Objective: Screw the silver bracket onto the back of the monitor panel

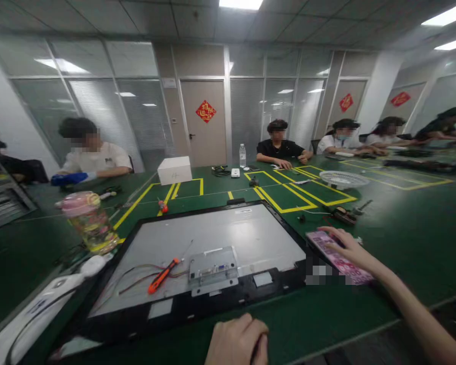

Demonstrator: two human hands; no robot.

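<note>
My left hand (237, 338) rests at the near table edge, its fingers curled into a loose fist with nothing visible in them. Over on the right, my right hand (345, 246) reaches across a phone with a pink patterned face (350, 268), fingers apart and touching its surface. In front of me lies a flat display panel (251, 238) with a black frame, its grey metal back facing up. A small metal bracket plate with ports (213, 268) sits on it. Beside the plate are an orange-and-black screwdriver (163, 276) and loose thin wires (137, 267).
At left stand a pink-lidded bottle (89, 220) and a white power strip (34, 317). Beyond the panel are a red object (162, 206), a white box (175, 170), a water bottle (242, 155) and a white basket (342, 179). Several people sit around the green table.
</note>
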